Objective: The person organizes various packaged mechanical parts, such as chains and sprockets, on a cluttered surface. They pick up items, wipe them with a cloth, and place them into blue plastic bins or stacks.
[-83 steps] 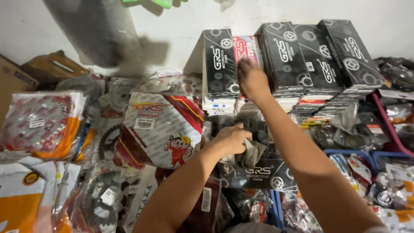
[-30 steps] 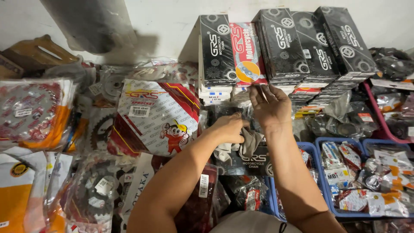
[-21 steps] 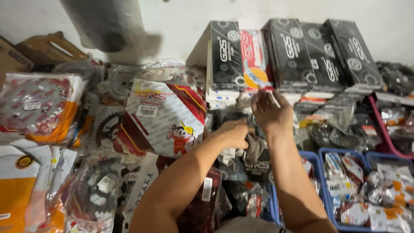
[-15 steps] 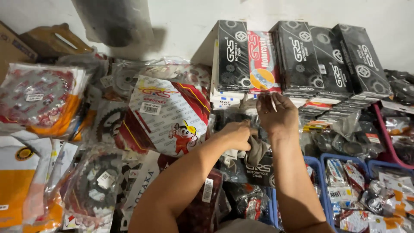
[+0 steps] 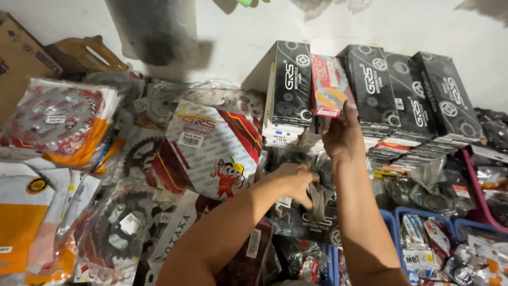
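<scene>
Red box (image 5: 329,85) stands in the row of black boxes (image 5: 402,90) by the wall, right hand (image 5: 343,135) gripping its lower edge, not yet pulled free, while left hand (image 5: 296,180) clutches a grey rag (image 5: 319,198).

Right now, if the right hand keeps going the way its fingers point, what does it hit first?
The right hand points up toward the wall, its fingertips already at the lower edge of the red box standing between the black boxes. It would likely meet that red box first; whether it already touches is unclear.
</scene>
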